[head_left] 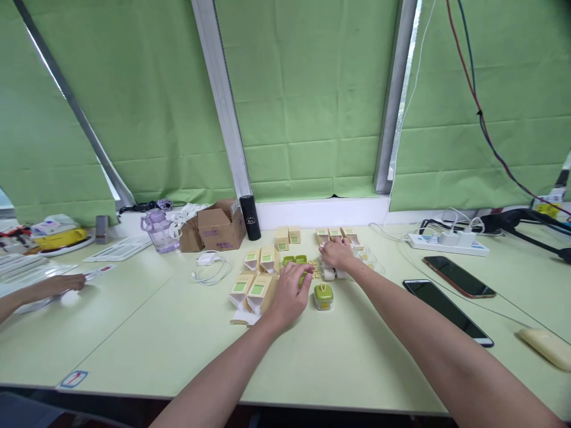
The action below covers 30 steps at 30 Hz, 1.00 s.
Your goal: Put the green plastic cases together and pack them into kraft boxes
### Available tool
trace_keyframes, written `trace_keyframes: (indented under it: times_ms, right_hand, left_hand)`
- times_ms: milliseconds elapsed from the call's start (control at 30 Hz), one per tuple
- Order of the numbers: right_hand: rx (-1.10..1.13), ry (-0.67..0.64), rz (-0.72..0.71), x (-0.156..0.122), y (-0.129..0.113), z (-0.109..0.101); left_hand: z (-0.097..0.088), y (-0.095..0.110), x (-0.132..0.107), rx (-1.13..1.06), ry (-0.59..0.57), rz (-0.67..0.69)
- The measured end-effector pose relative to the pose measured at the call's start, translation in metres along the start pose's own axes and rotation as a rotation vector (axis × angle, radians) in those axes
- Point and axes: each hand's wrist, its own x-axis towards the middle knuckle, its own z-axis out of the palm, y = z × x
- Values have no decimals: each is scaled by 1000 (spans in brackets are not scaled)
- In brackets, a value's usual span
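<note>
My left hand [292, 291] hovers over several green lids [301, 259], fingers stretched and thumb apart, with nothing visible in it. Farther right, my right hand [338, 254] reaches in among white-and-clear small containers [329, 274], in front of small cardboard boxes [350, 235]. Its fingers are curled together, and what they hold, if anything, is hidden. Between my hands lie little yellow pieces [316, 268]. A clear square container with a green handled lid [323, 296] stands nearer to me. Left of my left hand are open beige boxes with green labels [257, 290].
Two phones [448, 310] lie at the right, near a pale mouse [546, 348] and a power strip [448, 242]. At the back stand a black cylinder [250, 219], a cardboard carton [222, 226] and a purple jug [159, 232]. Another person's hand [66, 285] is at far left.
</note>
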Motion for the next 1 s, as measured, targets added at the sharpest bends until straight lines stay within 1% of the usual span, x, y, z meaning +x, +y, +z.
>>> trace_keyframes:
  times_ms: [133, 267, 300, 333, 467, 533, 633, 733, 800, 900, 1000]
  right_hand:
    - [4, 145, -57, -8, -4, 0]
    - [13, 291, -52, -22, -11, 0]
    - [19, 336, -56, -27, -13, 0]
    - [42, 421, -74, -32, -15, 0]
    - [90, 697, -215, -64, -24, -7]
    - [96, 790, -293, -83, -28, -12]
    - [109, 908, -428, -112, -30, -13]
    - [102, 968, -619, -131, -29, -9]
    - [75, 979, -718, -137, -29, -5]
    - [54, 963, -809, -139, -29, -1]
    - [41, 946, -860, -138, -29, -1]
  left_hand:
    - [-2, 1, 0, -36, 24, -39]
    - [-2, -1, 2, -79, 34, -79]
    - [-2, -2, 2, -95, 36, -87]
    - [-2, -3, 3, -113, 37, -98]
    - [0, -8, 6, -226, 52, -181]
    - [0, -10, 9, -327, 59, -256]
    - [-1, -14, 14, -516, 31, -374]
    - [-5, -12, 20, -659, 27, -461]
    - [-8, -6, 24, -757, 35, -477]
    - [-14, 3, 28, -886, 18, -460]
    - [-19, 9, 32, -955, 47, -474]
